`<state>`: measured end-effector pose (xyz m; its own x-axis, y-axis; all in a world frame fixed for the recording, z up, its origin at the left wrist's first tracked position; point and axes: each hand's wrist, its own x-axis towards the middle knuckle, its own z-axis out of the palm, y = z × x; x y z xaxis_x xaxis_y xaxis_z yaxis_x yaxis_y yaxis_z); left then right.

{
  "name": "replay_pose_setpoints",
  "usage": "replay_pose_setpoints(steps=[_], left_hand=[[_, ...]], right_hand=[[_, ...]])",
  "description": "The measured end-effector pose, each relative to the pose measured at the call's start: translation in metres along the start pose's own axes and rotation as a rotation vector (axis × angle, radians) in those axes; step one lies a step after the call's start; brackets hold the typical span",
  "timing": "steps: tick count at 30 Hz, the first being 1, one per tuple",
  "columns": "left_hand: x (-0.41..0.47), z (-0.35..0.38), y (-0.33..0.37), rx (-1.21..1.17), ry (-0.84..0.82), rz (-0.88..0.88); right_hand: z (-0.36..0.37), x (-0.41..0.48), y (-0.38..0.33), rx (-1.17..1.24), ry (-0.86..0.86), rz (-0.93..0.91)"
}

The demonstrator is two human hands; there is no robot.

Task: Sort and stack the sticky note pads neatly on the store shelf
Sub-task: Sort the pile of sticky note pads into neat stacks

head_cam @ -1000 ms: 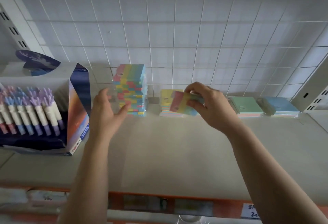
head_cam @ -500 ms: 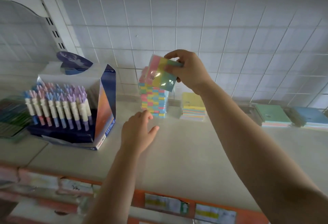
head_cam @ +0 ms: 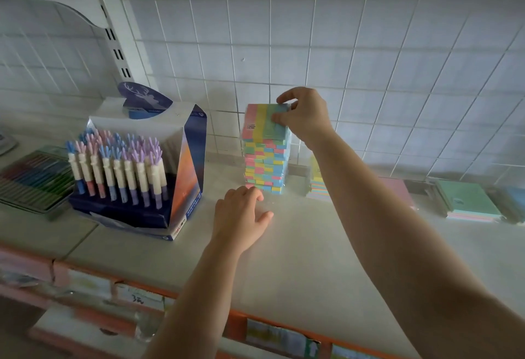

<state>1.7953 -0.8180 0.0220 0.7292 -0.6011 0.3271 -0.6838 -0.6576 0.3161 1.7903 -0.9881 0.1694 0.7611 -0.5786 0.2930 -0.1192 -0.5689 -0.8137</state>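
You're looking through dim, flat, hazy light with a cool cast. The tiled wall (head_cam: pixel 369 46) bows toward the corners, and the labels (head_cam: pixel 136 297) on the shelf (head_cam: pixel 306 259) edge smear out of focus.

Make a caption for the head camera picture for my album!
Right hand holds a striped sticky note pad atop a tall colourful stack; left hand sits near its base.

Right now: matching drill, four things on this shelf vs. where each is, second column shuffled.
1 striped sticky note pad
2 pen display box
3 green sticky note pads
4 left hand

A far right of the shelf
B left of the tall pad stack
C in the right hand, atop the tall pad stack
D empty, before the tall pad stack's base

Pairs: 1-C, 2-B, 3-A, 4-D
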Motion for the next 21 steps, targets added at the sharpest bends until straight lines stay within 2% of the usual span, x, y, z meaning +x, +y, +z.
replay_pose_setpoints(steps=[4,8,15,21], left_hand=[[0.002,0.0,0.0,-0.009,-0.01,-0.004],[0.002,0.0,-0.001,-0.021,-0.012,-0.009],[0.002,-0.003,0.0,-0.025,-0.006,-0.014],[0.001,-0.004,0.001,-0.042,-0.008,-0.024]], right_hand=[[-0.002,0.001,-0.004,-0.233,-0.031,-0.053],[-0.003,-0.002,-0.003,-0.339,-0.004,-0.078],[-0.01,-0.022,-0.007,-0.488,-0.189,-0.168],[-0.002,-0.023,0.002,-0.473,-0.079,-0.123]])
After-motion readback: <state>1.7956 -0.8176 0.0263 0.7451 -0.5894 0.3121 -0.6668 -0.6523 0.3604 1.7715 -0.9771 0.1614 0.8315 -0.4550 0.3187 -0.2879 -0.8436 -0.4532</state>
